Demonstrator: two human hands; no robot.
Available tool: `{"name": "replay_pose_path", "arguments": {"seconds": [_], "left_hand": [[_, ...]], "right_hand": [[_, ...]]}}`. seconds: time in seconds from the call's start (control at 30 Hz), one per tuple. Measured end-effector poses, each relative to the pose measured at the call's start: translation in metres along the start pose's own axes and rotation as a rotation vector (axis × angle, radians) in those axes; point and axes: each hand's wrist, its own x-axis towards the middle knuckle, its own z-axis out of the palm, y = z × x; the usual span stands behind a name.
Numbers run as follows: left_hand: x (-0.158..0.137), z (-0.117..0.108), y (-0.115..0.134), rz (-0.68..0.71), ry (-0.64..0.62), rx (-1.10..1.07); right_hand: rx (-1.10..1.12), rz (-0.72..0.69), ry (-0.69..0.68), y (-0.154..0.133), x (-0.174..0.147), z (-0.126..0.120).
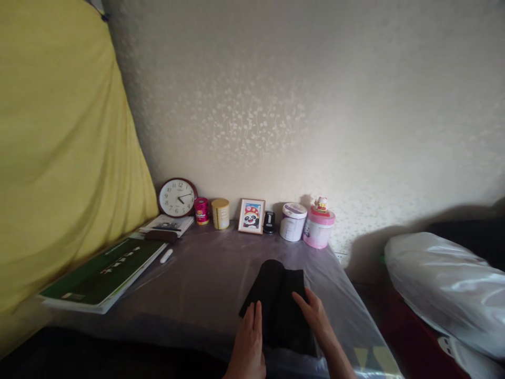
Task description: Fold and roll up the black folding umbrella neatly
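With twelve o'clock taken toward the wall, the black folded item point(272, 289), apparently cloth, lies on the near part of the table point(205, 279) between two bare hands. Its long axis runs roughly twelve to six. From the left hand point(248, 339) its middle lies toward two o'clock; from the right hand point(316, 313), toward nine. Neither hand is clearly nearer, since both reach it: the left fingers lie almost together at the lower left side, while the right thumb and forefinger stand apart over the right-hand panel. Whether either set pinches the fabric, I cannot tell.

At six o'clock the item's lower end comes close to the table's front edge. Toward three o'clock a narrower strip of tabletop runs to the right edge. The widest stretch of surface spreads toward ten o'clock, as far as the small white object point(166, 256) and the green book point(106, 273). At twelve, well apart from the item, stand the picture frame point(251, 216) and, toward one, the pink tub point(316, 234).
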Motion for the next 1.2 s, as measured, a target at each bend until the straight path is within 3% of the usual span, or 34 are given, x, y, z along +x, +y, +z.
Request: {"name": "replay_pose_path", "arguments": {"seconds": [0.17,0.4,0.5,0.6,0.77,0.87,0.93,1.07,1.2], "left_hand": [[0.001,0.002,-0.002,0.009,-0.007,0.045],[0.005,0.003,-0.004,0.012,-0.028,0.079],[0.003,-0.001,-0.004,-0.041,-0.077,0.122],[0.000,0.000,-0.014,-0.011,-0.082,0.125],[-0.009,0.008,-0.037,0.113,0.098,0.060],[-0.012,0.003,-0.033,0.069,0.277,0.084],[-0.011,-0.003,-0.024,0.067,0.321,0.108],[-0.004,-0.006,-0.012,0.145,0.253,0.139],[0.002,0.002,-0.016,0.143,0.199,0.161]], "right_hand": [[0.243,-0.052,-0.094,-0.036,0.012,0.032],[-0.006,-0.009,-0.101,-0.030,0.031,0.079],[-0.132,0.001,-0.123,-0.034,0.031,0.081],[-0.177,-0.033,-0.232,-0.045,0.028,0.077],[-0.190,-0.141,-0.341,-0.055,0.020,0.077],[-0.263,-0.195,-0.335,-0.053,0.017,0.083],[-0.291,-0.224,-0.350,-0.051,0.015,0.085],[-0.277,-0.277,-0.421,-0.053,0.010,0.084],[-0.279,-0.331,-0.453,-0.054,0.006,0.082]]}}
